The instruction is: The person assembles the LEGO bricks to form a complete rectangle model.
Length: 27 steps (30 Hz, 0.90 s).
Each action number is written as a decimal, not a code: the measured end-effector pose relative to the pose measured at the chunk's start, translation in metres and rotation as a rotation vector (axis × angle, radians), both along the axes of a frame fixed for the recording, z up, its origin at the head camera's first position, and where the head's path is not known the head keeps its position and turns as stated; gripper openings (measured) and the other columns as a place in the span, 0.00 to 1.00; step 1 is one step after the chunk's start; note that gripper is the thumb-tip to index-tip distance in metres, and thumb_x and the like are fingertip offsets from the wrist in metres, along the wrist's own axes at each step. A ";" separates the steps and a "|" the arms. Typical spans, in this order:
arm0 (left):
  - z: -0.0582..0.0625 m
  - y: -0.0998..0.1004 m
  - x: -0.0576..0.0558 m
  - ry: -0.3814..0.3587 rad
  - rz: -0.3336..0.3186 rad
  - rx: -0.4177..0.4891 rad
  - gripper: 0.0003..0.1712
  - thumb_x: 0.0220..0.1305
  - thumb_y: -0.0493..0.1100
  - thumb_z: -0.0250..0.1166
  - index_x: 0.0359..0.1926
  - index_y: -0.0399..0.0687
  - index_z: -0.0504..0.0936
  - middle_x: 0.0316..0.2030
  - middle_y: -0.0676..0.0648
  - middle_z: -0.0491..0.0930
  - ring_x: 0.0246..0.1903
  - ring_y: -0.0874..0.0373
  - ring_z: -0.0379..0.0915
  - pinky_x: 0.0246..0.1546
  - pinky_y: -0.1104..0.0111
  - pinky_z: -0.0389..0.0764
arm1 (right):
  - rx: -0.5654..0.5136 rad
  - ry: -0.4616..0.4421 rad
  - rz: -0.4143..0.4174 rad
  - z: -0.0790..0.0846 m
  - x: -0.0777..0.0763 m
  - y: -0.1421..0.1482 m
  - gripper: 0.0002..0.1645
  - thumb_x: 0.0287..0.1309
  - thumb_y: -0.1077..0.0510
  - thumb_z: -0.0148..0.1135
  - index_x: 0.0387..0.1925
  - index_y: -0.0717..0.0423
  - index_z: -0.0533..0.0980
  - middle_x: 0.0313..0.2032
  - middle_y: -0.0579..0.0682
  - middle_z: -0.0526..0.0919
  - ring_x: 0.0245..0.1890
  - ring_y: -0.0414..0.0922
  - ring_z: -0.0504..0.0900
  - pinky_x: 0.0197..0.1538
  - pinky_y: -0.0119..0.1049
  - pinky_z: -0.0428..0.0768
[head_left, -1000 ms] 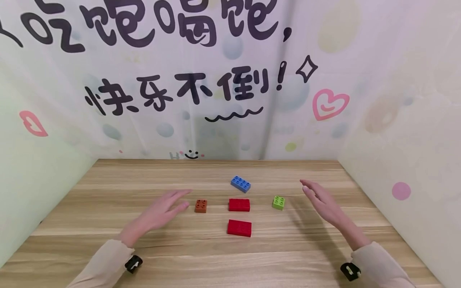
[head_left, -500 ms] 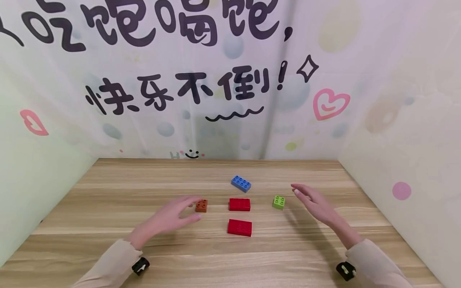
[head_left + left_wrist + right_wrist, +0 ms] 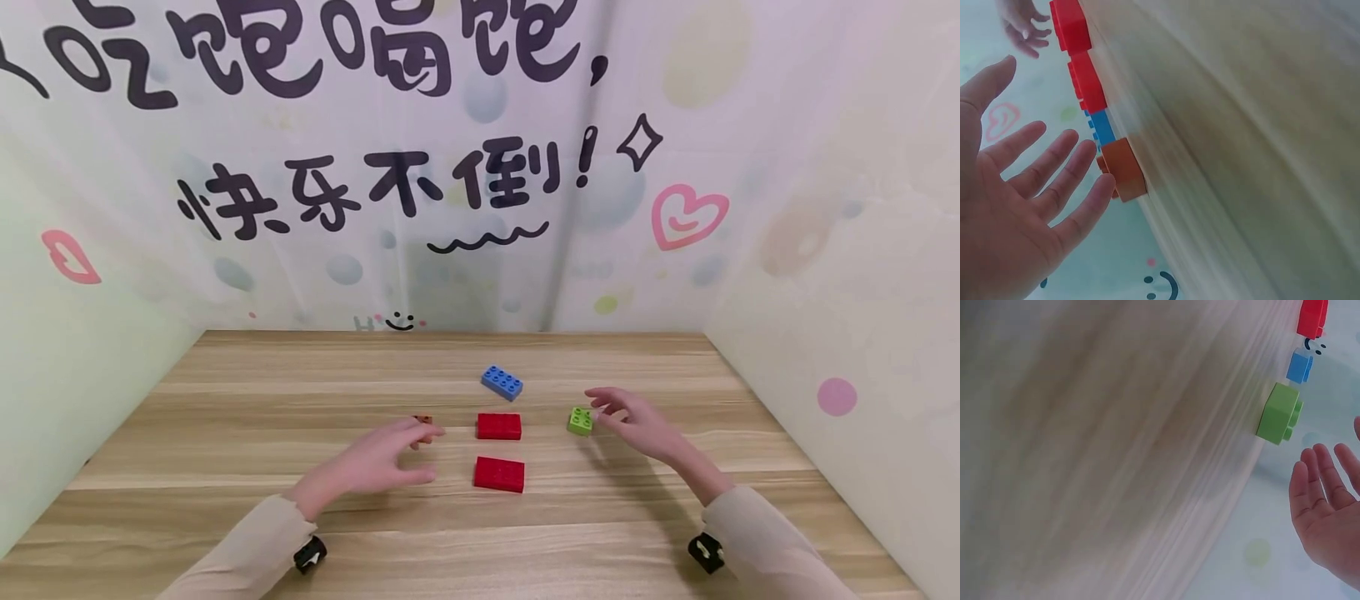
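My left hand [image 3: 372,461] hovers above the table, its fingers spread and holding nothing. In the head view it hides most of the orange-brown brick [image 3: 424,418]; in the left wrist view that brick [image 3: 1124,170] stands just past the fingertips. On the other side, my right hand [image 3: 637,422] is close to the lime green brick [image 3: 580,421], with relaxed fingers and nothing in them. The right wrist view shows the green brick [image 3: 1279,414] apart from that hand [image 3: 1332,512]. Between the hands lie two red bricks, one farther back [image 3: 498,426] and one nearer [image 3: 499,474].
A blue brick [image 3: 502,382] lies behind the red ones, turned at an angle. The wooden table [image 3: 480,550] is bounded by a printed curtain [image 3: 480,283] at the back and pale walls at both sides. Each wrist wears a small black device.
My left hand has moved right, over the orange-brown brick. My right hand has moved left and slightly down, to the edge of the green brick. The bricks have stayed put.
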State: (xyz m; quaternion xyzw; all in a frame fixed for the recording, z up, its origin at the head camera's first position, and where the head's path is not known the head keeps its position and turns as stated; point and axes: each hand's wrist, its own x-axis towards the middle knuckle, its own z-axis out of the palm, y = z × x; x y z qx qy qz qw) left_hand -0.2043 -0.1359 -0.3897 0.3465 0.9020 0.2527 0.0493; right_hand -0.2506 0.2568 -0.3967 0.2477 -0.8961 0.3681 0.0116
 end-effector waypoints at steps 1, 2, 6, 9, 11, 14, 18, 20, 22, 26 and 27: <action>0.000 0.001 0.000 0.002 -0.007 -0.007 0.31 0.56 0.54 0.60 0.57 0.46 0.67 0.48 0.47 0.71 0.45 0.55 0.69 0.43 0.57 0.69 | 0.000 0.002 0.008 0.000 -0.001 -0.001 0.22 0.57 0.60 0.55 0.53 0.63 0.67 0.43 0.58 0.75 0.38 0.47 0.73 0.37 0.38 0.73; -0.001 0.003 0.000 0.002 -0.013 -0.011 0.31 0.55 0.54 0.60 0.57 0.46 0.67 0.47 0.48 0.71 0.45 0.55 0.69 0.42 0.58 0.70 | 0.005 0.005 0.014 0.000 -0.002 -0.003 0.22 0.57 0.60 0.56 0.53 0.63 0.68 0.42 0.57 0.75 0.37 0.47 0.73 0.36 0.37 0.73; -0.002 0.008 -0.001 0.011 -0.039 -0.020 0.30 0.55 0.54 0.61 0.56 0.46 0.68 0.44 0.49 0.72 0.43 0.56 0.69 0.41 0.59 0.70 | 0.014 0.004 0.043 0.001 -0.004 -0.009 0.22 0.54 0.61 0.58 0.51 0.64 0.69 0.39 0.56 0.76 0.32 0.45 0.73 0.31 0.35 0.72; -0.003 0.011 -0.002 0.006 -0.056 -0.022 0.28 0.55 0.53 0.61 0.55 0.45 0.69 0.42 0.50 0.72 0.41 0.57 0.69 0.40 0.61 0.70 | 0.023 0.003 0.054 0.002 -0.005 -0.013 0.22 0.53 0.62 0.60 0.50 0.63 0.70 0.38 0.56 0.76 0.30 0.44 0.73 0.28 0.33 0.72; -0.004 0.013 -0.002 0.000 -0.064 -0.029 0.27 0.55 0.52 0.61 0.54 0.45 0.70 0.42 0.51 0.73 0.40 0.59 0.68 0.39 0.63 0.70 | 0.031 0.003 0.062 0.002 -0.006 -0.017 0.22 0.51 0.62 0.61 0.49 0.63 0.71 0.37 0.55 0.77 0.28 0.43 0.72 0.27 0.33 0.72; -0.005 0.017 -0.003 -0.003 -0.071 -0.041 0.26 0.55 0.51 0.61 0.53 0.45 0.71 0.40 0.52 0.73 0.38 0.60 0.68 0.38 0.65 0.70 | 0.046 0.000 0.076 0.004 -0.006 -0.022 0.21 0.50 0.61 0.62 0.48 0.62 0.72 0.36 0.54 0.77 0.28 0.43 0.72 0.27 0.33 0.72; -0.005 0.022 -0.003 0.001 -0.081 -0.047 0.25 0.55 0.50 0.62 0.52 0.44 0.72 0.39 0.52 0.74 0.37 0.60 0.69 0.37 0.66 0.70 | 0.072 -0.009 0.088 0.004 -0.007 -0.029 0.21 0.50 0.60 0.62 0.47 0.62 0.72 0.35 0.52 0.76 0.28 0.44 0.71 0.28 0.33 0.72; -0.004 0.025 -0.003 -0.001 -0.084 -0.049 0.24 0.55 0.50 0.62 0.51 0.43 0.72 0.38 0.51 0.74 0.37 0.60 0.69 0.37 0.67 0.70 | 0.086 -0.004 0.096 0.004 -0.008 -0.032 0.20 0.50 0.60 0.62 0.46 0.62 0.72 0.35 0.52 0.76 0.28 0.44 0.71 0.28 0.33 0.72; -0.004 0.027 -0.003 -0.001 -0.088 -0.052 0.24 0.55 0.49 0.62 0.51 0.43 0.73 0.38 0.51 0.74 0.36 0.60 0.68 0.37 0.67 0.70 | 0.093 -0.002 0.106 0.004 -0.008 -0.036 0.20 0.50 0.61 0.62 0.46 0.63 0.72 0.34 0.52 0.76 0.27 0.44 0.71 0.28 0.33 0.72; -0.005 0.031 -0.005 0.014 -0.106 -0.066 0.23 0.55 0.48 0.62 0.50 0.42 0.73 0.36 0.52 0.73 0.33 0.62 0.67 0.36 0.68 0.69 | 0.110 -0.016 0.119 0.003 -0.010 -0.042 0.20 0.50 0.61 0.62 0.46 0.62 0.72 0.35 0.52 0.76 0.28 0.43 0.71 0.30 0.33 0.72; -0.005 0.032 -0.005 0.014 -0.110 -0.067 0.23 0.56 0.48 0.62 0.50 0.42 0.73 0.36 0.52 0.73 0.32 0.62 0.67 0.35 0.69 0.69 | 0.117 -0.017 0.122 0.002 -0.011 -0.043 0.20 0.50 0.61 0.62 0.46 0.62 0.73 0.35 0.52 0.76 0.28 0.43 0.71 0.30 0.33 0.72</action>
